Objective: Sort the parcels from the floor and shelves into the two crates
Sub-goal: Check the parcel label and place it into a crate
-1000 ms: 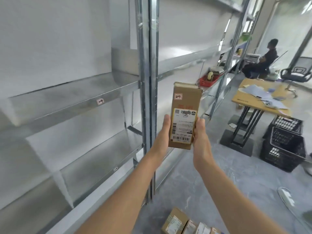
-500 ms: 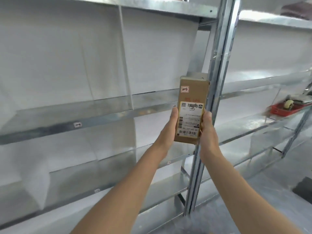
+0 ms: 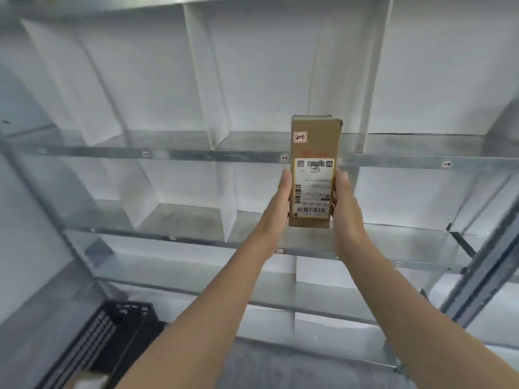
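A tall brown cardboard parcel (image 3: pixel 314 141) with a white shipping label and a small red-marked sticker stands upright in the air in front of the shelving. My left hand (image 3: pixel 280 200) grips its left edge and my right hand (image 3: pixel 344 203) grips its right edge, both around the lower half. A black plastic crate (image 3: pixel 112 332) sits on the floor at the lower left, with a pale parcel (image 3: pixel 90 380) partly showing at its near corner.
Grey metal shelving (image 3: pixel 196 155) with white dividers fills the view, its bays small and tagged along the front rails. A metal upright (image 3: pixel 483 276) slants at the right. Grey floor (image 3: pixel 280 369) shows below the lowest shelf.
My view has swung left along the shelving; the table, seated person and right-hand crates are gone, and a black crate has come into view lower left. Both hands keep holding the parcel upright.
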The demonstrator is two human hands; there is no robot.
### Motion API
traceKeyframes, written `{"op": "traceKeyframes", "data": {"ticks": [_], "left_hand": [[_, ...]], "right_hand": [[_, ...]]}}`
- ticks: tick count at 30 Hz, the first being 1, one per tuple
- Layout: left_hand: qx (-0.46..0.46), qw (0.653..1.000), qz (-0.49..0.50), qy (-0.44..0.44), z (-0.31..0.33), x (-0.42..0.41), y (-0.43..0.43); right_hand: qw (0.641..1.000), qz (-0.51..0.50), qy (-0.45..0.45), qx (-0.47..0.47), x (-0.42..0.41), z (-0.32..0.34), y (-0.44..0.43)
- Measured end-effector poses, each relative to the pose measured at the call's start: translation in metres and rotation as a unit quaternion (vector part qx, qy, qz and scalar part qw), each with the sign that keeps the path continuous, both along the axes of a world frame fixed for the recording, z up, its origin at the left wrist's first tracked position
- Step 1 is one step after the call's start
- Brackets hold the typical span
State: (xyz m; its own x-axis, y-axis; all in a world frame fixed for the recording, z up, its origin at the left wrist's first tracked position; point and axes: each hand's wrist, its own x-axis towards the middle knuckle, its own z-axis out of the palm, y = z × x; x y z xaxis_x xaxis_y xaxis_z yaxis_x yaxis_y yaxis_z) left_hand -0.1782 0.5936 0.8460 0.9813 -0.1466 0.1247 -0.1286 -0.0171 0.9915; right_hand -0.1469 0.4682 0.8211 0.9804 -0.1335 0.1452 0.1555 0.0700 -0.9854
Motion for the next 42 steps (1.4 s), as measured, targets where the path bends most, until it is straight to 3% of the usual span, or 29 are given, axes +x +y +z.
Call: {"op": "traceKeyframes", "data": {"ticks": [11,23,32,42], "left_hand": [[0.001,0.977,0.214,0.022,-0.017,-0.043,0.178],[-0.047,0.937,0.343,0.044,-0.065,-0.114,0.371],[-0.090,0.888,0.442,0.087,-0.111,-0.156,0.467],[-0.109,0.813,0.559,0.123,-0.163,-0.162,0.561]], "right_hand": [[0.982,0.186,0.023,-0.014,-0.006,-0.009,0.199],[0.941,0.329,0.059,-0.048,-0.044,-0.047,0.415],[0.894,0.430,0.103,-0.070,-0.072,-0.094,0.532],[0.811,0.553,0.162,-0.103,-0.064,-0.155,0.658]]}}
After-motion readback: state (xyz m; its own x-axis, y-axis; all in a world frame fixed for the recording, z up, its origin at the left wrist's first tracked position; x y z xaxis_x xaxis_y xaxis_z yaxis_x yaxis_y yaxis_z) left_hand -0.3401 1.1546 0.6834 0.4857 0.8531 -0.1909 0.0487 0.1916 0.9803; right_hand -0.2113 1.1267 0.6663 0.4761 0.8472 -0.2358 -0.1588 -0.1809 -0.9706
